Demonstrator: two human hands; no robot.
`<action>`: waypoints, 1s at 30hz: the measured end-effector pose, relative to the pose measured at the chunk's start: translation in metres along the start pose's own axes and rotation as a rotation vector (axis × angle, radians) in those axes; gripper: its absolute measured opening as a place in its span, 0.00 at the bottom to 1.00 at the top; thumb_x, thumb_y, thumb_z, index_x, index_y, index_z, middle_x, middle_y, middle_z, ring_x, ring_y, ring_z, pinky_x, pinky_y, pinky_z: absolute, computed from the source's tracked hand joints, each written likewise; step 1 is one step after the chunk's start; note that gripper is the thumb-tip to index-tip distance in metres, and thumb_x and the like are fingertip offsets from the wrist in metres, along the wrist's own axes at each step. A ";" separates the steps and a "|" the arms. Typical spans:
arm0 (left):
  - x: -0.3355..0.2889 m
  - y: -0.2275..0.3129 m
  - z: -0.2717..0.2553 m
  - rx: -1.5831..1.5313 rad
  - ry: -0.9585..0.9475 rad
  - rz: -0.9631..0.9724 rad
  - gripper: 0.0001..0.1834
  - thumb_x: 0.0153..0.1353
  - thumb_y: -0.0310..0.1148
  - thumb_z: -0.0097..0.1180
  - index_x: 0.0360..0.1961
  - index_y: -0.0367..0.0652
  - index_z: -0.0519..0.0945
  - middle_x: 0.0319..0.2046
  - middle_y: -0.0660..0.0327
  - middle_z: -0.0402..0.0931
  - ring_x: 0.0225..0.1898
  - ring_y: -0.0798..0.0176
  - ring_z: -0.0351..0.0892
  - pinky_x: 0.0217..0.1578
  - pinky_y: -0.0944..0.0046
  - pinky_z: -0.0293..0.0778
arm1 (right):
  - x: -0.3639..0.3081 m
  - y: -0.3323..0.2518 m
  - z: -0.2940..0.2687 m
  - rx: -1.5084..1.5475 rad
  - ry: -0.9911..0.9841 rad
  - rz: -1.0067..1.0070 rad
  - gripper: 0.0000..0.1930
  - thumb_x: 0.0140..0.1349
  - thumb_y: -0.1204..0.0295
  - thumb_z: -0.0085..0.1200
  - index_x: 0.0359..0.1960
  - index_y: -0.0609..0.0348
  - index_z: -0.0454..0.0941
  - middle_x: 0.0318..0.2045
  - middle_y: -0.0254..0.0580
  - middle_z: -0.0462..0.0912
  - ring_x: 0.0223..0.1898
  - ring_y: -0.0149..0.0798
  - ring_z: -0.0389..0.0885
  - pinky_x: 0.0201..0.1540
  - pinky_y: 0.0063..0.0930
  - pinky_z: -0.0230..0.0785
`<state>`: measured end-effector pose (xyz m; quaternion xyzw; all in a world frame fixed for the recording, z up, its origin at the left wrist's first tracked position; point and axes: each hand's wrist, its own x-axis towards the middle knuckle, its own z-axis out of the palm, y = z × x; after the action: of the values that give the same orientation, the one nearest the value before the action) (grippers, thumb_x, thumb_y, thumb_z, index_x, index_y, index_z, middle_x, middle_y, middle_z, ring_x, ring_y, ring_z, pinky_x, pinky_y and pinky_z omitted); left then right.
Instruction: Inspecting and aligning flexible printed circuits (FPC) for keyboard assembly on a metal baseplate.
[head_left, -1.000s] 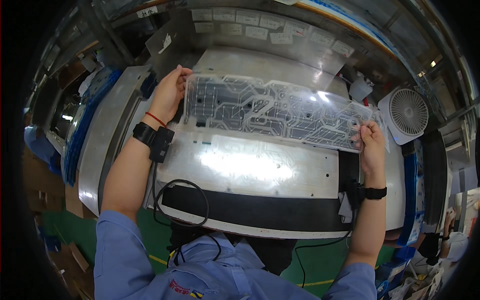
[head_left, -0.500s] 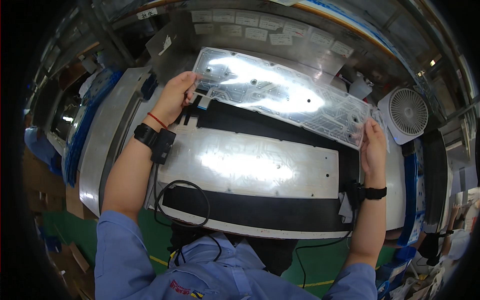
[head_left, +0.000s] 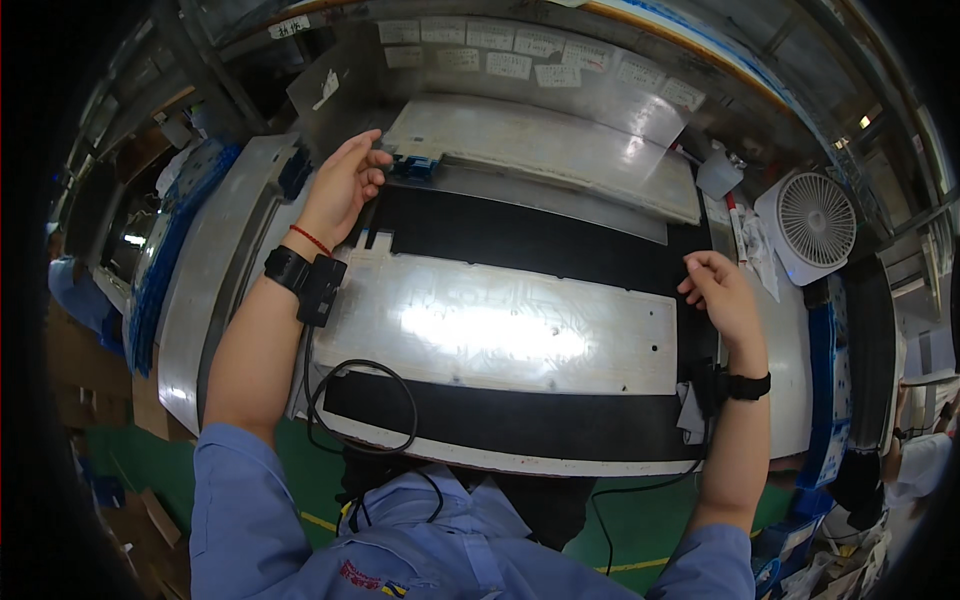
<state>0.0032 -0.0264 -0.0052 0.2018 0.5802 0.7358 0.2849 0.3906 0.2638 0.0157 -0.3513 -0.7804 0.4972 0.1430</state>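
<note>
My left hand [head_left: 345, 185] is raised by the far left corner of the work surface, fingers loosely bent and apart, with nothing in it. Close to its fingertips lies a small blue piece [head_left: 415, 166]. On the right, my right hand [head_left: 728, 300] hovers past the end of the near plate, fingers half curled and empty. That near plate [head_left: 480, 325], long, silvery and flat with faint traced lines and small holes, lies on the black mat [head_left: 500, 425]. A second long, dull pale panel [head_left: 540, 135] lies behind it, a thin clear edge showing along its front.
A white fan [head_left: 815, 228] stands at the right, with a white bottle [head_left: 720, 175] and a red-and-white marker [head_left: 735, 222] nearby. Metal panels [head_left: 225, 270] lie to the left. A black cable [head_left: 405, 440] loops over the front edge. Paper labels [head_left: 508, 65] line the back wall.
Both hands have let go of the long, clear, patterned sheet that they held up by its ends. It is no longer raised, and the pale panel behind now shows. My right hand's fingers have moved inward.
</note>
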 end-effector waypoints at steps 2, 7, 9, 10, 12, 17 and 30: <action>-0.001 0.001 0.002 0.024 -0.002 0.008 0.19 0.70 0.40 0.42 0.57 0.42 0.68 0.33 0.66 0.74 0.29 0.75 0.67 0.29 0.75 0.63 | -0.001 -0.002 0.003 -0.013 -0.035 -0.007 0.11 0.65 0.66 0.50 0.41 0.62 0.76 0.24 0.33 0.79 0.24 0.23 0.73 0.29 0.17 0.64; -0.002 0.002 0.004 0.040 -0.002 0.000 0.19 0.70 0.39 0.42 0.57 0.42 0.68 0.33 0.67 0.74 0.29 0.75 0.67 0.30 0.75 0.63 | -0.002 -0.002 0.003 -0.027 -0.063 -0.032 0.11 0.65 0.67 0.51 0.42 0.62 0.76 0.24 0.31 0.78 0.24 0.23 0.72 0.30 0.17 0.65; -0.002 0.001 0.004 0.046 -0.002 -0.002 0.19 0.70 0.39 0.42 0.57 0.42 0.68 0.33 0.67 0.74 0.29 0.75 0.67 0.30 0.75 0.63 | -0.004 -0.004 0.005 0.012 -0.067 -0.001 0.12 0.65 0.67 0.51 0.42 0.62 0.76 0.23 0.30 0.77 0.25 0.23 0.72 0.30 0.16 0.65; -0.002 0.001 0.003 0.043 -0.003 -0.003 0.19 0.70 0.40 0.41 0.57 0.42 0.69 0.33 0.67 0.74 0.29 0.75 0.67 0.30 0.75 0.63 | -0.004 -0.006 0.005 0.031 -0.067 0.011 0.12 0.65 0.67 0.51 0.43 0.62 0.76 0.23 0.29 0.76 0.25 0.23 0.72 0.30 0.16 0.65; -0.001 0.001 0.003 0.037 -0.009 -0.002 0.19 0.70 0.39 0.41 0.57 0.42 0.69 0.33 0.67 0.74 0.29 0.75 0.67 0.30 0.75 0.64 | -0.004 -0.006 0.003 0.098 -0.103 0.021 0.11 0.64 0.68 0.53 0.43 0.62 0.76 0.23 0.28 0.75 0.25 0.22 0.72 0.30 0.16 0.65; 0.000 0.000 0.000 0.026 -0.030 -0.003 0.18 0.70 0.39 0.42 0.56 0.42 0.70 0.33 0.67 0.74 0.30 0.75 0.68 0.31 0.75 0.64 | -0.012 -0.016 0.006 0.233 -0.264 -0.052 0.12 0.59 0.75 0.57 0.45 0.63 0.76 0.24 0.27 0.75 0.28 0.22 0.73 0.31 0.15 0.66; -0.001 0.002 -0.001 0.026 -0.055 -0.013 0.16 0.70 0.38 0.41 0.52 0.40 0.72 0.32 0.68 0.74 0.29 0.76 0.68 0.30 0.75 0.65 | -0.008 -0.003 0.003 0.143 -0.085 -0.176 0.08 0.60 0.80 0.53 0.41 0.65 0.78 0.30 0.33 0.81 0.29 0.22 0.75 0.33 0.15 0.68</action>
<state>0.0029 -0.0285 -0.0040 0.2218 0.5831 0.7204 0.3030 0.3930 0.2556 0.0182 -0.2489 -0.7762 0.5513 0.1777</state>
